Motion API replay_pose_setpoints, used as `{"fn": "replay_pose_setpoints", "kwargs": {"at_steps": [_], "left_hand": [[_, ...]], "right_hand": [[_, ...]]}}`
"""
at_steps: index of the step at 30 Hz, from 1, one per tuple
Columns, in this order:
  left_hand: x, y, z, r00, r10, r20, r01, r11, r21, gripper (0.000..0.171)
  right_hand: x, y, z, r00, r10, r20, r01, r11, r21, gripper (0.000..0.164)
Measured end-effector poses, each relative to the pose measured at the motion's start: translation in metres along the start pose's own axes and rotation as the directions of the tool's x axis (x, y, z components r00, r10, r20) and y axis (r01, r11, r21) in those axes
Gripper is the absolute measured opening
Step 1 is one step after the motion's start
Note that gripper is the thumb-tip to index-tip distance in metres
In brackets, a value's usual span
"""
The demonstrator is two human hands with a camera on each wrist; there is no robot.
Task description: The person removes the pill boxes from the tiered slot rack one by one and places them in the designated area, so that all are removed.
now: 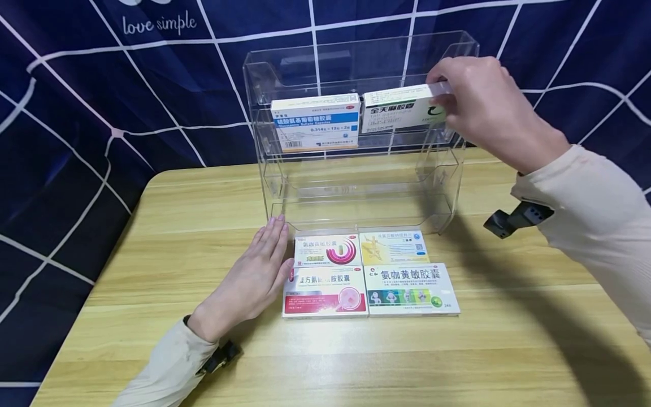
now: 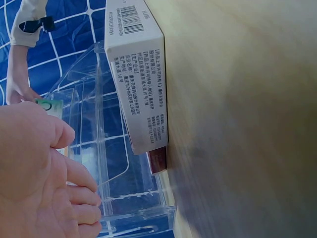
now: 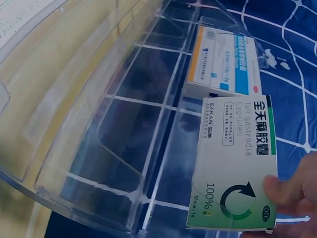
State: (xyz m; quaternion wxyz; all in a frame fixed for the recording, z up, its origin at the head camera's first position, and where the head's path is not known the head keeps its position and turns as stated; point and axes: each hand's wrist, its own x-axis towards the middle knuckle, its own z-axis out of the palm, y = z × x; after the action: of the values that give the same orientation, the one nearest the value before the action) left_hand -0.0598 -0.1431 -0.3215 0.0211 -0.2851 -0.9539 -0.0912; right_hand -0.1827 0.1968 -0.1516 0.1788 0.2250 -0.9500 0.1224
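My right hand pinches the right end of a white and green medicine box at the upper tier of the clear acrylic rack. In the right wrist view, the thumb lies on that green-ended box. Just left of it, a blue and white medicine box stands upright in the same tier. My left hand lies with fingers extended beside the flat boxes, its fingertips near the rack's front left corner. The left wrist view shows its fingers holding nothing.
Several medicine boxes lie flat in two rows before the rack: a pink-ringed box, a yellow and white box, a red and white box and a white and green-striped box. A dark blue gridded cloth hangs behind the wooden table.
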Motion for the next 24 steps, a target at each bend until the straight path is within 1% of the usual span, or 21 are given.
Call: {"fn": "replay_pose_setpoints", "kwargs": {"at_steps": [8,11,15,20,24], "left_hand": [[0.000,0.001,0.000,1.000,-0.008,0.009,0.008,1.000,-0.004,0.061],[0.000,0.002,0.000,1.000,-0.012,0.012,0.012,1.000,-0.004,0.062],[0.000,0.002,0.001,1.000,-0.012,0.011,0.012,1.000,-0.003,0.062],[0.000,0.002,0.001,1.000,-0.011,0.002,0.011,1.000,0.001,0.061],[0.001,0.002,0.001,1.000,-0.012,0.000,0.012,1.000,-0.001,0.061]], "right_hand": [[-0.008,-0.005,-0.015,0.994,-0.017,-0.113,0.017,1.000,-0.001,0.036],[-0.012,-0.006,-0.020,0.988,-0.038,-0.151,0.036,0.999,-0.014,0.037],[-0.017,-0.004,-0.023,0.975,-0.083,-0.208,0.075,0.996,-0.045,0.037],[-0.026,-0.003,-0.026,0.968,-0.118,-0.223,0.102,0.991,-0.081,0.034],[-0.034,-0.003,-0.027,0.974,-0.110,-0.197,0.095,0.992,-0.083,0.034]]}}
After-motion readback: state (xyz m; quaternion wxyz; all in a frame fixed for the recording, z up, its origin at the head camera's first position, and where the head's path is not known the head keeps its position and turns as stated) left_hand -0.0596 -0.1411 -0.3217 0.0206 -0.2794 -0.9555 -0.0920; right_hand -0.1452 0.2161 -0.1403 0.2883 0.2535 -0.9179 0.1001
